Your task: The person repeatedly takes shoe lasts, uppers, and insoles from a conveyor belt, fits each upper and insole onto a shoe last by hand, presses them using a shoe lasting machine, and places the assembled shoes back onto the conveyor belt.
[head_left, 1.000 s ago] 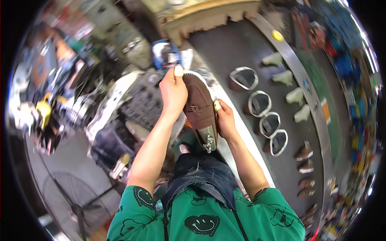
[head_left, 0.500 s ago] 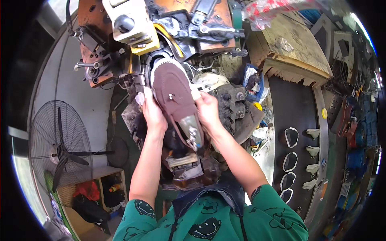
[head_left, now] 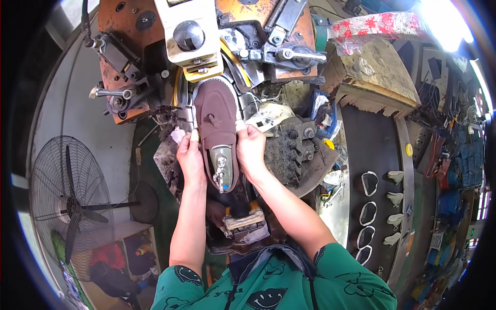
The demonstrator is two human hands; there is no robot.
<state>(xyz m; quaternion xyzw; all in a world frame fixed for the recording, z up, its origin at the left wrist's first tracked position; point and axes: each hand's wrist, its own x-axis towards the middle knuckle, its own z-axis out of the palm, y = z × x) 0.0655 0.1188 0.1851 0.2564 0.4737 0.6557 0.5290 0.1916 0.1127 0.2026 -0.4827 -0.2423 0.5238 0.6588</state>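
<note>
A brown loafer upper on a green shoe last [head_left: 221, 160] points toe-away in front of me, its toe tucked beneath the yellow-edged head of a machine [head_left: 195, 41]. My left hand [head_left: 191, 161] grips the shoe [head_left: 215, 111] by its left side, thumb up along the edge. On the opposite side my right hand [head_left: 250, 147] holds it with the thumb near the midfoot. A pale strip runs around the toe's edge. Black jaws with yellow bands flank the toe. The shoe's underside is hidden.
A wooden box [head_left: 380, 77] with a ragged edge stands at the right, beside a dark conveyor belt [head_left: 373, 150] carrying several white rings and small pale pieces. To the left is a large caged fan [head_left: 71, 205]. A dark metal block with bolts [head_left: 292, 150] sits right of my right hand.
Both hands have turned the shoe from a slant to nearly straight, its heel swinging left. Its toe now lies under the machine head. The whole view has shifted slightly.
</note>
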